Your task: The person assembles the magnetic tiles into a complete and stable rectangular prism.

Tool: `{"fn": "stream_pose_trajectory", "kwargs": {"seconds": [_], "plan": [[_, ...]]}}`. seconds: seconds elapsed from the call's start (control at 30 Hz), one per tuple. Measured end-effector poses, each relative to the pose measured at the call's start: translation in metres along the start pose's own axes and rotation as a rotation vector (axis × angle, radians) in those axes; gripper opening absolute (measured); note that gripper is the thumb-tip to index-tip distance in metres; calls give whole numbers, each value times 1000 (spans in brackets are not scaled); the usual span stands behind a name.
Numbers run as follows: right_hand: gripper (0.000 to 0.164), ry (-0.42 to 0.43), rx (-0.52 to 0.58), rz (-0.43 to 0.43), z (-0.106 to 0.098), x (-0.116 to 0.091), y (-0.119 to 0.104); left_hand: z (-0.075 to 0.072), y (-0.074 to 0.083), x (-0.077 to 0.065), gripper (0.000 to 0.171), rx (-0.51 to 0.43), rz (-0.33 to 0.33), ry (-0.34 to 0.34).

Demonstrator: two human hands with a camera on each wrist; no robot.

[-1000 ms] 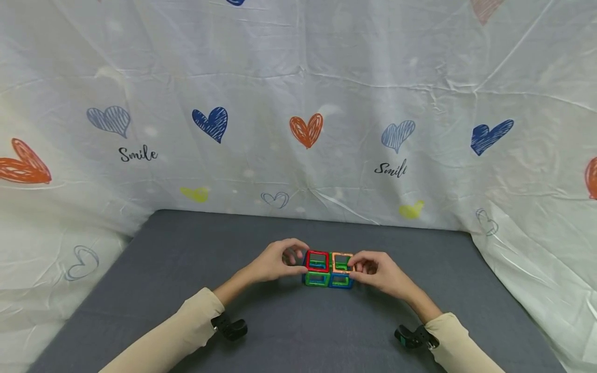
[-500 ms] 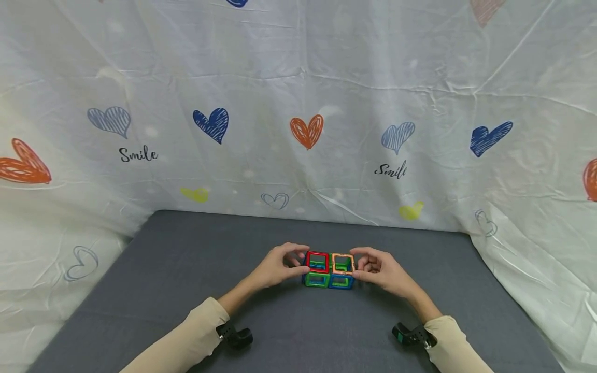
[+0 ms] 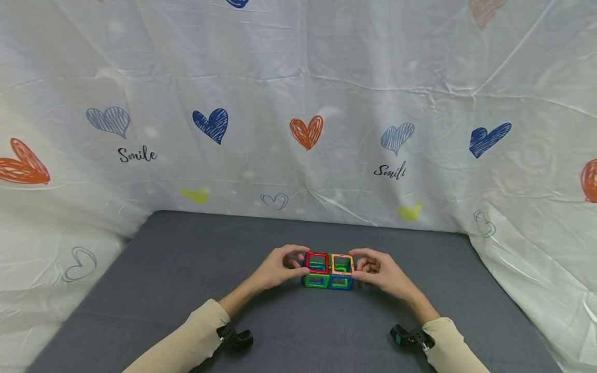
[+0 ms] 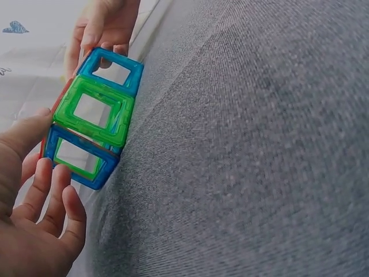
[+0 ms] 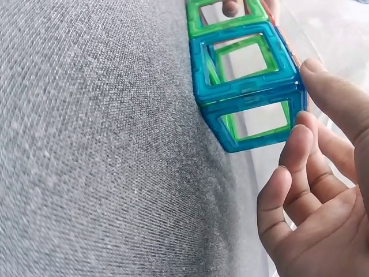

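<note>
Two cubes built of magnetic tiles stand joined side by side on the table in the head view. One cube has a red top tile (image 3: 317, 253); the other has an orange top tile (image 3: 342, 273). Their near faces are a green tile (image 4: 86, 129) and a blue tile (image 5: 202, 69). At the red cube's left end, my left hand (image 3: 276, 268) grips the top edges with thumb and index finger. My right hand (image 3: 382, 269) holds the orange cube's right end likewise. The other fingers of both hands are loosely bent.
A dark grey cloth covers the table (image 3: 298, 326). Behind it and at its sides hangs a white curtain (image 3: 261, 166) printed with hearts. Black wrist cameras (image 3: 235, 338) sit at both cuffs of the beige sleeves (image 3: 186, 336).
My right fingers have shifted outward from over the orange tile to its right edge. My left forearm has moved slightly right, its fingers staying at the red tile. The cubes stay nearly in place.
</note>
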State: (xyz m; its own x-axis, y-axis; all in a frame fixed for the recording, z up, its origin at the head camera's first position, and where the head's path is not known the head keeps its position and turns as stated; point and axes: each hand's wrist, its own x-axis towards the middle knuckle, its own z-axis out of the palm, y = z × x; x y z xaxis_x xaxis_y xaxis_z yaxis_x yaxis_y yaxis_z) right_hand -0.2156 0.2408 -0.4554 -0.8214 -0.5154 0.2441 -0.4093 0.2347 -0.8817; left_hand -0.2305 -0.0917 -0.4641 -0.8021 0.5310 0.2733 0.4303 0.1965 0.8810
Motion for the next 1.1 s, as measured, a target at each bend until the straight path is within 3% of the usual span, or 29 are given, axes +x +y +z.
{"fn": "stream_pose_trajectory", "kwargs": {"seconds": [0.2,1.1], "plan": [[44,9,-13,8,0,0,2,1,0,1,46,-2,19,-1],[44,15,-6,34,1,2,2,2,0,4,46,-35,-31,-15]]}}
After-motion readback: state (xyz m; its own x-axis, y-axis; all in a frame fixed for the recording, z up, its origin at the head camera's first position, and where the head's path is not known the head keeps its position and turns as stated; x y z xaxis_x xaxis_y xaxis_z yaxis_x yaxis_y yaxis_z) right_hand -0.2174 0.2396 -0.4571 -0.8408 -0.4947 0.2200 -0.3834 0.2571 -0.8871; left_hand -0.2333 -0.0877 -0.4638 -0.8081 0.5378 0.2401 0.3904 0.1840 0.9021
